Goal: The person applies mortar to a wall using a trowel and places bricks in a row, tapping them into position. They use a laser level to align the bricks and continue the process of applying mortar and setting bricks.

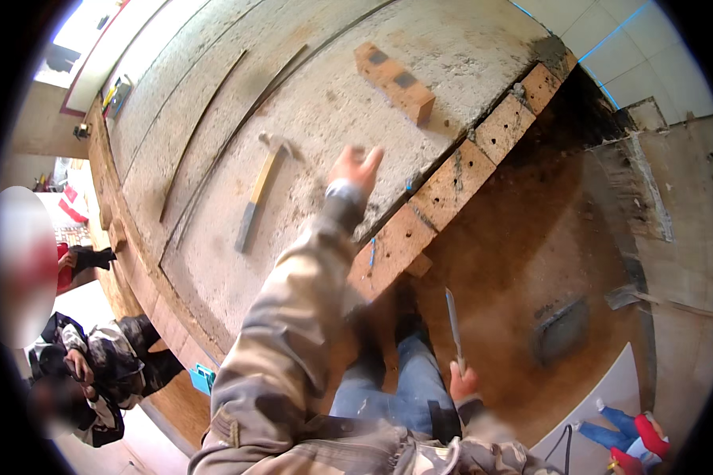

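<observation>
My left hand (356, 169) is stretched out over the rough concrete slab (293, 198), fingers apart and holding nothing. Beside it on the slab lies a hammer (263, 184) with a yellow and grey handle. Farther off rests a loose orange brick (396, 85) with dark patches on top. A row of bricks (471, 174) with small holes and mortar smears runs along the slab's edge, just right of my left hand. Low on the right, my right hand (463, 382) is closed around a trowel (453, 323), its thin blade seen edge-on and pointing away from me.
Below the brick row lies a brown floor (491, 261) with a grey mortar pan (561, 329). Two long thin rods (206, 127) lie on the slab. People (99, 356) are at the left, another person (630, 434) at lower right. A blue line (602, 83) crosses the tiled wall.
</observation>
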`<act>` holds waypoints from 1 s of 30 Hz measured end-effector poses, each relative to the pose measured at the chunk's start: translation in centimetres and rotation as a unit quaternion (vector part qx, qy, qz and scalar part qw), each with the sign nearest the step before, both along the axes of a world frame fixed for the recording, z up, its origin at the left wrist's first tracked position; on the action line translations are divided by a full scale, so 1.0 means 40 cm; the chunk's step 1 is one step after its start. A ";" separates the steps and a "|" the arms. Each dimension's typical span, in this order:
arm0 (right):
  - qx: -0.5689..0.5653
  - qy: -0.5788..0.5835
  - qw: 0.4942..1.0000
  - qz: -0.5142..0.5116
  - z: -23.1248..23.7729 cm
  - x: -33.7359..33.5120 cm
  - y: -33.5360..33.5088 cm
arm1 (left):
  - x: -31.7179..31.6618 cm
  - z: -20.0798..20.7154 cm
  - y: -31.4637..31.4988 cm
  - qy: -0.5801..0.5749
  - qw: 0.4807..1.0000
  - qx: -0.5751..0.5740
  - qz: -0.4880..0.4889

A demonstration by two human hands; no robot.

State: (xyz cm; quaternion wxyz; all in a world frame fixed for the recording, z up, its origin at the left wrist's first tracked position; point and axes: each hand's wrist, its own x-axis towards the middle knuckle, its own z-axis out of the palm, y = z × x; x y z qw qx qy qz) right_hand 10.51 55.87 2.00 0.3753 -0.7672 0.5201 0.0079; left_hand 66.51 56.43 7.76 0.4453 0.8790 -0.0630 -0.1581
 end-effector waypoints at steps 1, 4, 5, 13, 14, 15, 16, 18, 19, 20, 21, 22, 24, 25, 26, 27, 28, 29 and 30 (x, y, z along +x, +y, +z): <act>0.031 0.052 0.998 -0.009 -0.008 -0.033 -0.020 | 0.049 0.010 -0.109 -0.022 0.999 0.035 0.030; 0.022 0.085 0.996 -0.032 -0.019 -0.119 -0.054 | 0.147 0.028 -0.358 0.025 0.996 0.001 0.091; 0.030 0.121 0.992 -0.036 0.003 -0.123 -0.065 | 0.164 0.028 -0.409 0.007 0.993 0.035 0.112; 0.030 0.170 0.976 -0.132 -0.006 -0.267 0.008 | 0.238 -0.002 -0.332 0.137 0.983 -0.121 0.018; 0.040 0.156 0.979 -0.128 -0.023 -0.267 0.023 | 0.279 -0.051 -0.238 0.125 0.951 -0.282 0.026; 0.038 0.152 0.978 -0.140 -0.040 -0.295 0.044 | 0.271 -0.050 -0.202 0.183 0.927 -0.324 0.036; 0.035 0.150 0.977 -0.150 -0.053 -0.314 0.063 | 0.245 -0.041 -0.141 0.241 0.899 -0.363 0.047; 0.046 0.158 0.975 -0.148 -0.069 -0.315 0.090 | 0.211 -0.028 0.073 0.368 0.793 -0.482 0.047; 0.054 0.169 0.971 -0.158 -0.070 -0.324 0.100 | 0.118 -0.002 0.119 0.356 0.778 -0.517 0.038; 0.061 0.177 0.969 -0.164 -0.079 -0.346 0.112 | 0.006 0.055 0.156 0.339 0.762 -0.552 0.031; 0.052 0.177 0.969 -0.167 -0.095 -0.364 0.125 | -0.088 0.103 0.203 0.348 0.718 -0.602 0.031; 0.053 0.163 0.971 -0.166 -0.108 -0.381 0.143 | -0.175 0.157 0.258 0.352 0.673 -0.649 0.030; 0.058 0.136 0.975 -0.167 -0.143 -0.392 0.177 | -0.332 0.218 0.362 0.360 0.509 -0.779 -0.069; 0.081 0.117 0.973 -0.182 -0.137 -0.397 0.191 | -0.388 0.251 0.401 0.372 0.546 -0.739 -0.132; 0.081 0.114 0.971 -0.195 -0.127 -0.399 0.210 | -0.414 0.296 0.452 0.458 0.564 -0.684 -0.070; 0.050 0.194 0.967 -0.158 -0.116 -0.390 0.238 | -0.430 0.269 0.539 0.462 0.533 -0.705 -0.069; 0.076 0.134 0.972 -0.176 -0.074 -0.350 0.275 | -0.447 0.238 0.625 0.466 0.502 -0.724 -0.072; 0.083 0.119 0.971 -0.190 -0.110 -0.405 0.299 | -0.493 0.250 0.669 0.416 0.712 -0.562 0.065; 0.086 0.121 0.973 -0.175 -0.107 -0.394 0.336 | -0.511 0.146 0.776 0.385 0.743 -0.542 0.069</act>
